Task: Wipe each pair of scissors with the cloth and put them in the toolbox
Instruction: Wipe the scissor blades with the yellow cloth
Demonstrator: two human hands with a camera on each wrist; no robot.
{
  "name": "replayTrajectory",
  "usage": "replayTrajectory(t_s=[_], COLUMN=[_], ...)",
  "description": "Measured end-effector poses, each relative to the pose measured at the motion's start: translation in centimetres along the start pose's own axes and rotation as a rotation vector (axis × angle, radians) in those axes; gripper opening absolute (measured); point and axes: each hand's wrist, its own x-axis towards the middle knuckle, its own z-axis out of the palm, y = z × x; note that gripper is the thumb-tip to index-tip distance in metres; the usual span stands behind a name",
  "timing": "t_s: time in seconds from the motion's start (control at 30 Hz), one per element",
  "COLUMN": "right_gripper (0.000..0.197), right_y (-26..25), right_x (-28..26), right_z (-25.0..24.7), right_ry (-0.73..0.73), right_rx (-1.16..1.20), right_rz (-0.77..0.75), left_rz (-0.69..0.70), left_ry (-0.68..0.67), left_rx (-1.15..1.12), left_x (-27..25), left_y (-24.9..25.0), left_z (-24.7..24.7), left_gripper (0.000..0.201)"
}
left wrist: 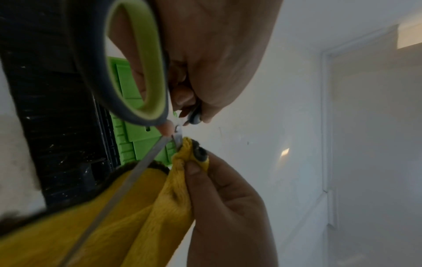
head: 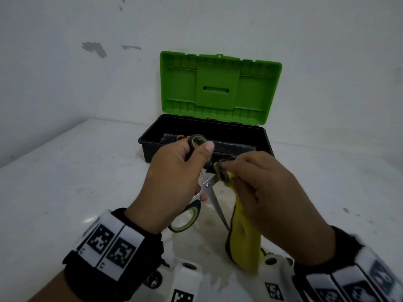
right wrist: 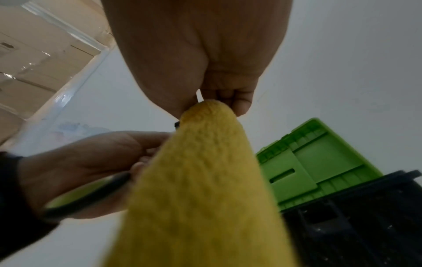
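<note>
My left hand (head: 174, 171) grips a pair of scissors (head: 208, 186) with grey and green handles, held spread wide above the table in front of the toolbox. Its thumb presses on the upper handle loop (head: 197, 140), while the lower loop (head: 185, 216) hangs free. One bare blade (head: 218, 205) points down. My right hand (head: 261, 182) pinches the yellow cloth (head: 244, 236) around the other blade near the pivot. The left wrist view shows the cloth (left wrist: 160, 198) bunched at the blade (left wrist: 128, 180). In the right wrist view the hanging cloth (right wrist: 194, 180) hides the blades.
The black toolbox (head: 259, 136) stands open against the wall, its green lid (head: 218, 88) upright. Orange-handled scissors (head: 180, 137) lie inside at the left. The white table (head: 76, 171) stretches to both sides, with a wall behind.
</note>
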Motion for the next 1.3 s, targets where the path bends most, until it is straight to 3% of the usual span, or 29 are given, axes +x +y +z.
replayTrajectory(t_s=[0.1,0.3,0.47,0.63,0.73,0.93,1.1,1.3], right_gripper=[0.036,0.026,0.029,0.025,0.025,0.025,0.025,0.02], right_y=[-1.5,1.5,-1.0,2.3,0.6,2.0,0.5,3.9], right_x=[-0.2,0.0,-0.4,-0.1,-0.4,-0.6,-0.7,-0.3], right_z=[0.1,-0.3,0.1,-0.6,-0.3,-0.5,-0.3,-1.6], right_ry=[-0.052,0.026,-0.046,0.049,0.056,0.119,0.089,0.116], right_rx=[0.033,-0.026,0.031,0.062,0.091,0.093,0.062,0.096], right_rz=[-0.061,0.07,-0.019,0.101,0.053,0.092,0.035,0.212], left_rz=[0.009,-0.067,-0.08,-0.183,-0.234,-0.244,-0.221,-0.252], left_ry=[0.012,-0.003,-0.031,-0.045,-0.032,-0.05,-0.058,-0.07], left_rx=[0.009,-0.02,-0.056,-0.152,-0.216,-0.24,-0.249,-0.265], left_x=[0.0,-0.2,0.1,0.1,0.2,0.2,0.5,0.2], left_y=[0.0,0.0,-0.2,-0.3,-0.2,-0.4,-0.2,-0.2], left_z=[-0.1,0.0,0.0,-0.3,-0.3,-0.4,-0.6,-0.6], left_gripper=[0.038,0.036,0.037,0.039,0.043,0.045,0.045,0.044])
